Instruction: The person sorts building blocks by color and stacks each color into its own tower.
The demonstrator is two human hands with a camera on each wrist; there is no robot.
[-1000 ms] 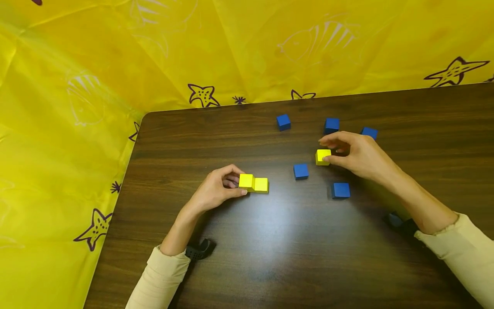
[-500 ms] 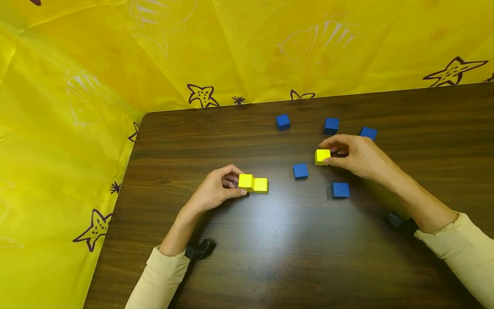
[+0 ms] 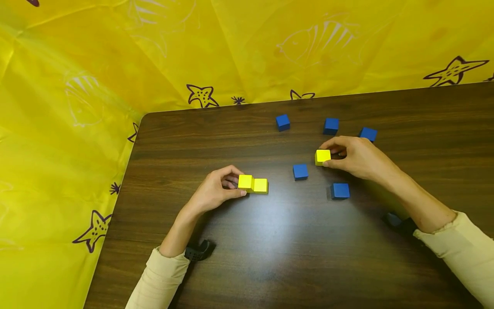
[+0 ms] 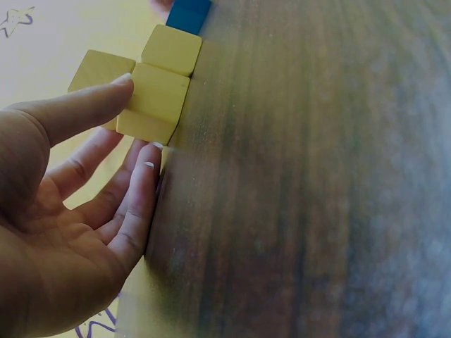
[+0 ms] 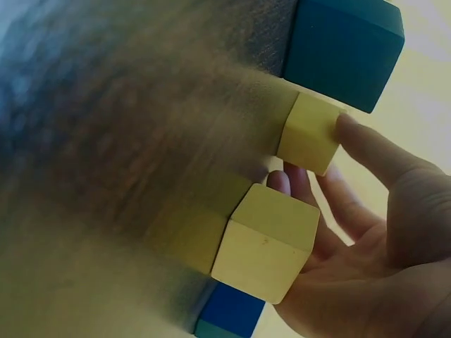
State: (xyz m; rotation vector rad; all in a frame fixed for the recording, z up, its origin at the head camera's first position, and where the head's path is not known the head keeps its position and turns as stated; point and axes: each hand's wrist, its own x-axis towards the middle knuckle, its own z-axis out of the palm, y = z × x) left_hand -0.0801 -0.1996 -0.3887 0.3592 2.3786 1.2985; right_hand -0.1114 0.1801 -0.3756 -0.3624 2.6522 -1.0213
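Note:
In the head view, my left hand [image 3: 216, 189] grips a two-high stack of yellow cubes, its thumb at the front. The upper cube [image 4: 99, 74] sits on the lower cube [image 4: 151, 105] in the left wrist view. Another yellow cube [image 3: 260, 186] touches the stack's right side. My right hand [image 3: 360, 156] pinches a yellow cube [image 3: 323, 157] between thumb and fingers, low at the table. One more yellow cube [image 5: 264, 243] stands on the table by the right palm, hidden by that hand in the head view.
Several blue cubes lie around the right hand: two at the back, blue cube [image 3: 283, 122] and blue cube [image 3: 331, 126], a partly covered blue cube [image 3: 368, 133], and two nearer, blue cube [image 3: 300, 172] and blue cube [image 3: 340, 191]. Yellow cloth [image 3: 247, 47] borders the dark wooden table [image 3: 270, 257].
My right hand has shifted down slightly, and its fingers have come closer around the yellow cube. The left hand and its stack stay in place.

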